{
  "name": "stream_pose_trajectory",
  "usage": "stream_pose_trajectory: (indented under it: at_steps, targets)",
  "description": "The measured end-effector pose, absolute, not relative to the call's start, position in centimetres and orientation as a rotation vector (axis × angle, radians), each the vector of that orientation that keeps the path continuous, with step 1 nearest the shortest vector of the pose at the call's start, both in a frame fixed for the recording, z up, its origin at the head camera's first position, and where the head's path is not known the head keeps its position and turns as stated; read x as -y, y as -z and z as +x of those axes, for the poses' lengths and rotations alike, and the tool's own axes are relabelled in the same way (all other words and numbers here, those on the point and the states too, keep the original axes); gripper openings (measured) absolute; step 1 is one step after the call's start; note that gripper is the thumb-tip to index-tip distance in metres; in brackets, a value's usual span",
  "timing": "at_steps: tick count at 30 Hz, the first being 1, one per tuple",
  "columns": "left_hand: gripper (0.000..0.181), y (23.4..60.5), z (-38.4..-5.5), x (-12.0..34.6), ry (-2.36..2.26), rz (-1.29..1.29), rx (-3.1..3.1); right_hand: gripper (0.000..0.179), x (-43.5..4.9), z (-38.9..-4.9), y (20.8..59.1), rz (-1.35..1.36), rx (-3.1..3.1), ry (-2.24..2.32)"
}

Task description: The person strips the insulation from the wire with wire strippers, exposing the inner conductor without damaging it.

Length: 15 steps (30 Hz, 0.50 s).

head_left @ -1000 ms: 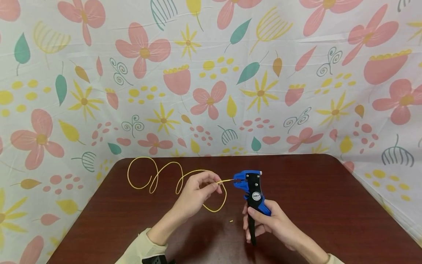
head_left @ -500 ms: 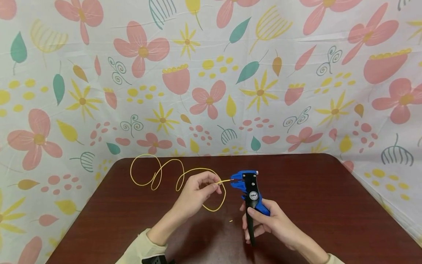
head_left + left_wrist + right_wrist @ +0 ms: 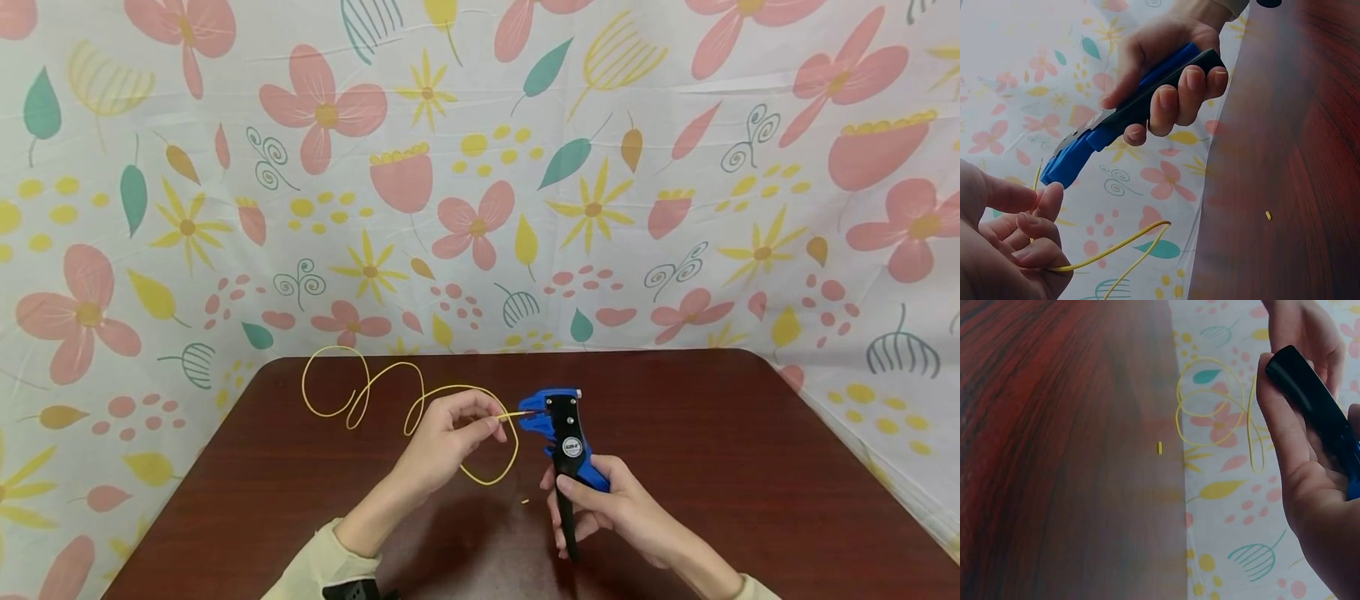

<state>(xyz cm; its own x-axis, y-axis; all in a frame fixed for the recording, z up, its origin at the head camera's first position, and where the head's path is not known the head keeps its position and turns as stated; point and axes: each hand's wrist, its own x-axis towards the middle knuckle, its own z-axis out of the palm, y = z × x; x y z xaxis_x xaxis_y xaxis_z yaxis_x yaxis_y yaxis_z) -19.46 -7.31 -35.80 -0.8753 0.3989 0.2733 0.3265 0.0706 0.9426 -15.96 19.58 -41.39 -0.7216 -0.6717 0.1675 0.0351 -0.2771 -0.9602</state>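
In the head view my left hand [image 3: 438,450] pinches a thin yellow wire [image 3: 487,483] near its end, between thumb and fingertips. Bare strands [image 3: 1041,164] show at the tip in the left wrist view. My right hand [image 3: 607,507] grips a blue and black wire stripper [image 3: 572,421] by its handles, head up and jaws facing left. The wire's end reaches between the parted blue jaws. Behind the left hand the rest of the wire trails off in loose loops. Fingers and palm hide part of the stripper's handles in the right wrist view.
A short yellow piece of insulation [image 3: 525,502] lies on the dark reddish-brown table [image 3: 712,433] between the two forearms. Behind the table's far edge hangs a white cloth [image 3: 480,317] printed with flowers and leaves.
My right hand has brought the stripper slightly left, so the wire's end sits deeper between its jaws. The far loops of wire have shifted a little right. My left hand keeps its pinch.
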Motion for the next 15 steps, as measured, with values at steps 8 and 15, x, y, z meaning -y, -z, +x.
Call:
stream_pose_trajectory:
  at_steps: [8, 15]
  targets:
    - [0.011, 35.9, -19.45, 7.18, -1.962, 0.818, -2.265, 0.027, -19.14, -15.94, 41.22, -0.799, -1.485, 2.04]
    - [0.011, 35.91, -19.56, 7.12, -1.948, 0.805, -2.278, 0.026, -18.86, -15.94, 41.11, -0.814, -1.488, 2.039]
